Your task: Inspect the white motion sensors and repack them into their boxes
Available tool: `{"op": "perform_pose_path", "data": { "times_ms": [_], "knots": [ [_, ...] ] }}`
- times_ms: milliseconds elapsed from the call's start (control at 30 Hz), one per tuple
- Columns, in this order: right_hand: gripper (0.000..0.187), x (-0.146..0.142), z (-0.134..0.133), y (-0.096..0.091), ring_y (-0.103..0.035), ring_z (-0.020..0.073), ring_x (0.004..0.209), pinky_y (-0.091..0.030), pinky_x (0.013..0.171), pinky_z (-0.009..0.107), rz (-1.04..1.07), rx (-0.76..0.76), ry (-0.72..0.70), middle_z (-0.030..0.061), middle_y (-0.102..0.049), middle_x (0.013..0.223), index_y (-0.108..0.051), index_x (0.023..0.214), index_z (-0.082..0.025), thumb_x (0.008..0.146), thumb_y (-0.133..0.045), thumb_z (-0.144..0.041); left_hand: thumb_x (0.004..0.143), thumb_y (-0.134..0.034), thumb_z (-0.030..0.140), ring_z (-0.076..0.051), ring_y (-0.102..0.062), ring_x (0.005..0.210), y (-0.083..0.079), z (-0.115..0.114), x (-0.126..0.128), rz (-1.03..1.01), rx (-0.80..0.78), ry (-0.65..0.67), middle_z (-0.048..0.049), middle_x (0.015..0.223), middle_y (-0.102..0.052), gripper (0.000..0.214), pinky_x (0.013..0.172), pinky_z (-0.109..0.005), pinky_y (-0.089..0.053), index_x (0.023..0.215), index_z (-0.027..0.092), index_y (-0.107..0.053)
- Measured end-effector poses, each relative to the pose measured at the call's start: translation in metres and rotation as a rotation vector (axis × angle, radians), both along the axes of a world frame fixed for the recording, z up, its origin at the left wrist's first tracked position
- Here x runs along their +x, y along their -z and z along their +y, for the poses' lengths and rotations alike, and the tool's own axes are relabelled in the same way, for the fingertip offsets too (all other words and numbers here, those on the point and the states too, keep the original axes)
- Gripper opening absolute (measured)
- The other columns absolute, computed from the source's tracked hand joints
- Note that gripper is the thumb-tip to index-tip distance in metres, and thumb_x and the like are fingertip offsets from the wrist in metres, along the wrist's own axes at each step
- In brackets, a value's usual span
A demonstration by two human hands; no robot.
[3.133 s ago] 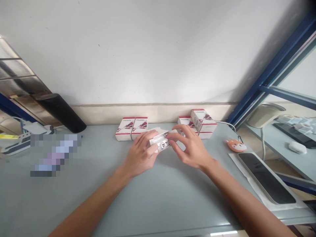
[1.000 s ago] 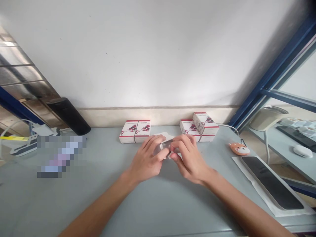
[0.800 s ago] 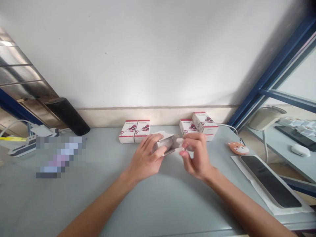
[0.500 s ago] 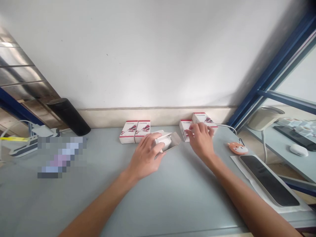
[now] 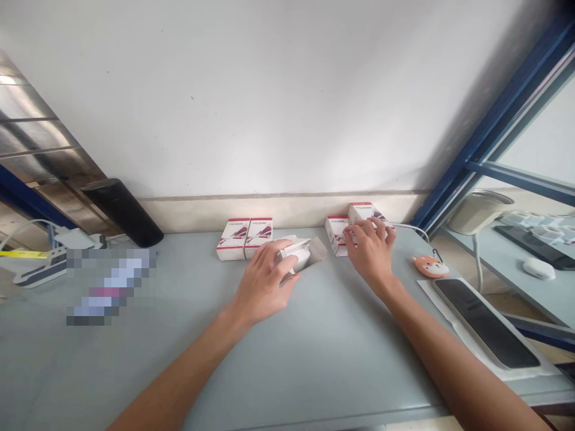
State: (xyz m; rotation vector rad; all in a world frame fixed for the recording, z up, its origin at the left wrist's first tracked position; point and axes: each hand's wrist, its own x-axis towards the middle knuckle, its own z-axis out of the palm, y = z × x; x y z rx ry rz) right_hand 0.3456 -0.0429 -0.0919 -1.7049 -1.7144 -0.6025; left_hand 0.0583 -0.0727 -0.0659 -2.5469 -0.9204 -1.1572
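My left hand (image 5: 263, 281) grips a small open cardboard carton (image 5: 312, 254) at the middle of the grey table (image 5: 314, 335). A white rounded item (image 5: 300, 257) lies in the carton, partly hidden by my fingers. My right hand (image 5: 371, 251) rests over a pair of white and red boxes, fingers curled on the upper box (image 5: 363, 211), with the lower box (image 5: 336, 235) beside the palm. Two more white and red boxes (image 5: 245, 238) stand together against the wall, just behind my left hand.
A black cylinder (image 5: 122, 212) lies at the back left, near a pixelated patch (image 5: 110, 286) and a power strip (image 5: 40, 269). On the right are an orange fox-shaped charm (image 5: 431, 266) and a long dark slab on white paper (image 5: 485, 323). The table edge and blue window frame lie beyond.
My right hand has left the carton and moved right onto the boxes, and the upper box sits lower under its fingers. My left hand keeps the carton, now open with the white item showing.
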Motion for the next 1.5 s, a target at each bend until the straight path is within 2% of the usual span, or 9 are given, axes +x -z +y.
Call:
{"op": "perform_pose_path", "data": {
  "times_ms": [200, 333, 533, 667, 867, 1033, 1167, 1400, 1500],
  "knots": [
    [0.022, 0.002, 0.0, 0.0, -0.047, 0.038, 0.136, -0.032, 0.11, 0.06, 0.001, 0.034, 0.006, 0.0129, -0.074, 0.121, -0.076, 0.102, -0.022, 0.102, -0.054, -0.024, 0.093, -0.075, 0.015, -0.029, -0.066, 0.123, -0.001, 0.001, -0.001, -0.038, 0.032, 0.025, -0.0135, 0.133, -0.064, 0.035, 0.098, -0.052, -0.059, 0.117, 0.026, -0.052],
    [0.02, -0.006, -0.004, -0.009, -0.05, 0.0362, 0.132, -0.033, 0.108, 0.056, 0.057, 0.124, -0.034, 0.0114, -0.072, 0.121, -0.075, 0.106, -0.024, 0.102, -0.055, -0.023, 0.092, -0.075, 0.014, -0.029, -0.066, 0.123, 0.0, 0.001, 0.0, -0.027, 0.036, 0.024, -0.0133, 0.132, -0.065, 0.034, 0.098, -0.051, -0.058, 0.114, 0.026, -0.051],
    [0.018, -0.036, -0.034, -0.033, -0.062, 0.0292, 0.11, -0.04, 0.095, 0.048, 0.148, 0.395, -0.393, 0.0062, -0.071, 0.104, -0.071, 0.102, -0.029, 0.092, -0.064, -0.015, 0.089, -0.071, 0.005, -0.029, -0.066, 0.128, -0.003, 0.001, 0.0, 0.017, 0.148, 0.044, -0.0143, 0.132, -0.065, 0.038, 0.103, -0.051, -0.055, 0.112, 0.026, -0.049],
    [0.022, -0.055, -0.052, -0.035, -0.062, 0.0318, 0.115, -0.04, 0.096, 0.05, 0.11, 0.321, -0.527, 0.0057, -0.069, 0.104, -0.074, 0.101, -0.031, 0.088, -0.067, -0.015, 0.089, -0.065, 0.001, -0.027, -0.069, 0.126, -0.006, 0.001, 0.0, 0.022, 0.265, -0.016, -0.0121, 0.128, -0.069, 0.04, 0.107, -0.052, -0.049, 0.115, 0.028, -0.049],
    [0.017, -0.07, -0.052, -0.024, -0.046, 0.0363, 0.131, -0.041, 0.107, 0.061, 0.19, 0.108, -0.435, 0.0081, -0.066, 0.127, -0.078, 0.109, -0.034, 0.102, -0.064, -0.028, 0.09, -0.064, 0.001, -0.028, -0.069, 0.129, -0.003, -0.004, 0.003, 0.057, 0.308, -0.061, -0.0103, 0.135, -0.071, 0.05, 0.108, -0.053, -0.044, 0.129, 0.031, -0.056],
    [0.018, -0.073, -0.048, -0.017, -0.047, 0.0353, 0.125, -0.044, 0.108, 0.067, 0.469, -0.012, -0.456, 0.0084, -0.069, 0.125, -0.082, 0.099, -0.034, 0.102, -0.066, -0.042, 0.086, -0.067, -0.001, -0.031, -0.059, 0.139, 0.003, -0.01, 0.007, 0.084, 0.249, 0.109, -0.0125, 0.144, -0.067, 0.064, 0.107, -0.049, -0.058, 0.14, 0.029, -0.055],
    [0.015, -0.071, -0.046, -0.017, -0.049, 0.0346, 0.123, -0.044, 0.109, 0.066, 0.606, -0.098, -0.476, 0.007, -0.071, 0.124, -0.083, 0.093, -0.032, 0.099, -0.071, -0.041, 0.087, -0.067, -0.003, -0.031, -0.058, 0.143, 0.002, -0.011, 0.01, 0.119, 0.227, 0.178, -0.0127, 0.152, -0.062, 0.068, 0.107, -0.051, -0.061, 0.145, 0.03, -0.053],
    [0.014, -0.058, -0.039, -0.032, -0.046, 0.0358, 0.131, -0.038, 0.113, 0.064, 0.575, 0.043, -0.392, 0.0069, -0.071, 0.122, -0.082, 0.089, -0.031, 0.096, -0.075, -0.041, 0.094, -0.059, -0.004, -0.03, -0.041, 0.159, 0.003, -0.01, 0.022, 0.053, 0.106, 0.106, -0.0137, 0.162, -0.055, 0.068, 0.115, -0.048, -0.058, 0.155, 0.025, -0.047],
    [0.019, -0.037, -0.031, -0.045, -0.056, 0.0329, 0.122, -0.044, 0.11, 0.058, 0.668, 0.116, -0.374, 0.0083, -0.073, 0.116, -0.081, 0.093, -0.027, 0.098, -0.07, -0.042, 0.092, -0.055, -0.006, -0.031, -0.039, 0.16, 0.003, -0.008, 0.021, 0.098, 0.104, 0.037, -0.0098, 0.165, -0.053, 0.078, 0.112, -0.047, -0.06, 0.161, 0.029, -0.043]
  ]
}}
